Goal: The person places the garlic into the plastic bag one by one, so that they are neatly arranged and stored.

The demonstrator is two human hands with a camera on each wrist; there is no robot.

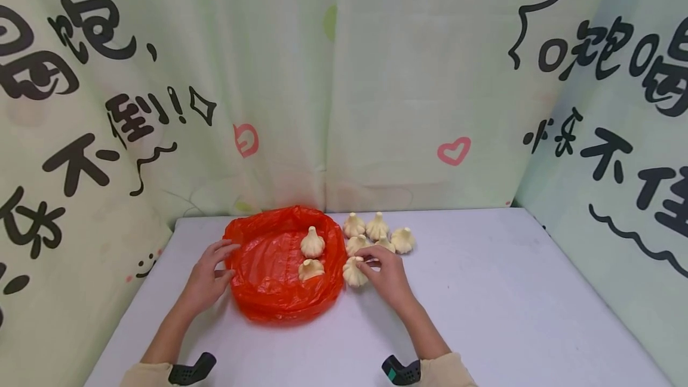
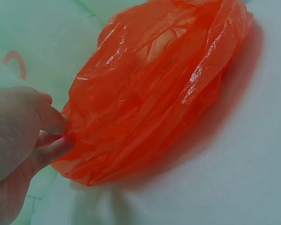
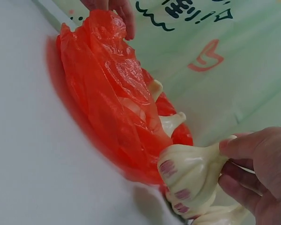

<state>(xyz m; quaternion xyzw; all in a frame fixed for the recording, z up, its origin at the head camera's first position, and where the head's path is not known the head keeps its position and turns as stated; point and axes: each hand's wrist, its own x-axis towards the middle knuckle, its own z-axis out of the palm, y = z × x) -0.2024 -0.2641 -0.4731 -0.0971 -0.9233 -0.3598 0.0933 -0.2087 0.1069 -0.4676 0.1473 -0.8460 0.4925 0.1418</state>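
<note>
A red plastic bag (image 1: 263, 309) lies spread on the table with its mouth facing up. Two garlic bulbs (image 1: 312, 243) sit inside it, toward its right side. My left hand (image 1: 206, 276) holds the bag's left rim between thumb and fingers, as the left wrist view shows. By its stem, my right hand (image 1: 388, 273) pinches another garlic bulb (image 3: 192, 171), just beyond the bag's right edge. This bulb is pale with purplish streaks near its base. More loose garlic bulbs (image 1: 377, 227) stand behind the right hand, some partly hidden by it.
The white table (image 1: 484, 303) extends in front of and to the right of the bag. A pale printed curtain (image 1: 398, 106) with dark lettering hangs behind and along both sides. Black cameras (image 1: 402, 370) are strapped at both wrists.
</note>
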